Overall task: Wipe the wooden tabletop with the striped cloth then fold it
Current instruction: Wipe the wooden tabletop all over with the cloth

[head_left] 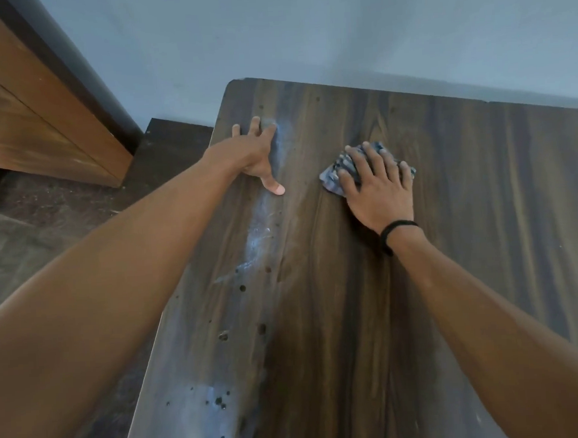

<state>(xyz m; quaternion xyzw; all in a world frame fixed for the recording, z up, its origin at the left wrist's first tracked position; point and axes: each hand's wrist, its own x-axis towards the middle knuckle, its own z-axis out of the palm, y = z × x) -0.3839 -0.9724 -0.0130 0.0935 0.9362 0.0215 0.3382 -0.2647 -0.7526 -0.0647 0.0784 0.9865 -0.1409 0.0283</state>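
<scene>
Most wiping is judged undone: pale smears (261, 233) and dark spots (241, 288) are seen along the desk's (466, 243) left side. The striped cloth (329, 180) is pressed mid-desk under the right hand (376, 194), grip wide. The left hand (254, 153), grip wide, is braced at the desk's far-left corner. Folding remains.

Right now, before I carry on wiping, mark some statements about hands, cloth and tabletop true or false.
The right hand presses on the striped cloth. True.
The left hand holds a corner of the cloth. False: it rests flat on the bare tabletop, apart from the cloth.
A whitish streak runs along the tabletop beside the left hand. True.
The black band is on the left wrist. False: it is on the right wrist.
</scene>
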